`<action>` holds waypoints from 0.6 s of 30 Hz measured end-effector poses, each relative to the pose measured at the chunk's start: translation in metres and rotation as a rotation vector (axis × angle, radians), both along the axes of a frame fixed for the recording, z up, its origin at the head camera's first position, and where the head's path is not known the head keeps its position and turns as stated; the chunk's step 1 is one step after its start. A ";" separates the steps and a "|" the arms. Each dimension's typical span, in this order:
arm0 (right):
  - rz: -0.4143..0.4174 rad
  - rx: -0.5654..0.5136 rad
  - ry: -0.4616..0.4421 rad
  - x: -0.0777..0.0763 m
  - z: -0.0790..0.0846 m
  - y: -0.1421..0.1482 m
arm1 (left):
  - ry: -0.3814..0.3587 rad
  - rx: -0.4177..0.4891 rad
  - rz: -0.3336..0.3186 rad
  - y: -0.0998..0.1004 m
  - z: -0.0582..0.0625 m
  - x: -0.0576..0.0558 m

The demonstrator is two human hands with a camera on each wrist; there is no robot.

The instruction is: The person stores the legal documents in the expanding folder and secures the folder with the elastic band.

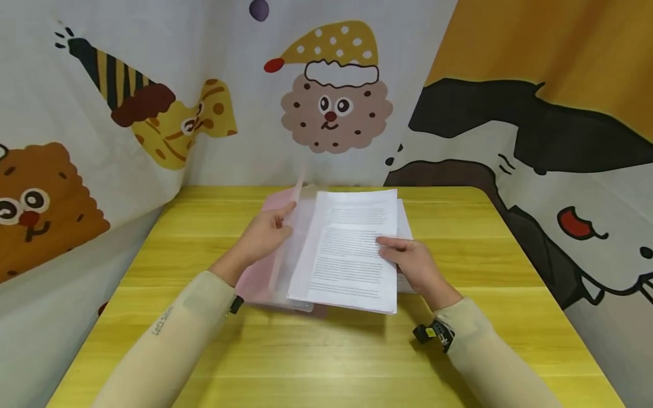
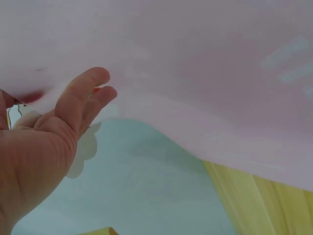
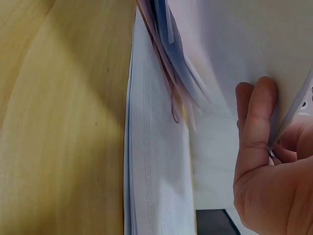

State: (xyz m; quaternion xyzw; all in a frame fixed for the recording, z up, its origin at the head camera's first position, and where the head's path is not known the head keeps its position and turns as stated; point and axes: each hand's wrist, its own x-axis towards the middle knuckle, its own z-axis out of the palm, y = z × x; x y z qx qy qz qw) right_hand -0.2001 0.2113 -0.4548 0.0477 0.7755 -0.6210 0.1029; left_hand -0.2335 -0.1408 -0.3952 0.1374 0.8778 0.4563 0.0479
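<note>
My left hand (image 1: 262, 235) pinches the edge of a translucent pink folder cover (image 1: 259, 275) and holds it raised on the left. Up close in the left wrist view, the pink plastic (image 2: 210, 73) runs between the thumb and fingers. A stack of printed white paper (image 1: 352, 255) is gripped at its right edge by my right hand (image 1: 415, 263), thumb on top and fingers beneath. The stack is tilted up and overlaps the folder. Below it, more printed sheets (image 3: 156, 166) lie on the table, mostly hidden from the head view.
The wood-grain table (image 1: 326, 362) stretches out around the folder and papers. Behind it hangs a cartoon-printed cloth (image 1: 214, 34), close to the table's far edge. Each wrist wears a dark strap, such as the right strap (image 1: 444, 335).
</note>
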 end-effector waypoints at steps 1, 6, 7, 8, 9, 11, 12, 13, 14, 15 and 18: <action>0.006 -0.005 -0.005 -0.001 0.000 0.000 | -0.003 -0.001 0.001 0.000 0.000 0.000; 0.018 -0.023 -0.011 -0.006 -0.005 -0.007 | -0.037 -0.003 -0.014 0.003 0.002 0.001; 0.025 -0.027 -0.008 -0.008 -0.007 -0.009 | -0.044 -0.006 -0.013 0.004 0.002 0.001; 0.027 -0.033 -0.007 -0.009 -0.008 -0.012 | -0.047 -0.008 -0.014 0.004 0.003 0.002; 0.032 -0.034 -0.004 -0.011 -0.009 -0.014 | -0.050 -0.009 -0.013 0.005 0.003 0.002; 0.044 -0.036 0.003 -0.014 -0.012 -0.020 | -0.052 -0.009 -0.011 0.006 0.003 0.001; 0.044 -0.039 0.004 -0.016 -0.013 -0.023 | -0.053 -0.012 -0.011 0.006 0.002 0.001; 0.044 -0.036 0.008 -0.018 -0.013 -0.026 | -0.053 -0.014 -0.013 0.007 0.002 0.001; 0.042 -0.036 0.009 -0.020 -0.015 -0.030 | -0.052 -0.017 -0.014 0.007 0.001 0.001; 0.045 -0.034 0.011 -0.022 -0.016 -0.033 | -0.050 -0.018 -0.014 0.008 0.000 0.001; 0.052 -0.035 0.014 -0.028 -0.020 -0.043 | -0.046 -0.024 -0.020 0.009 -0.002 0.001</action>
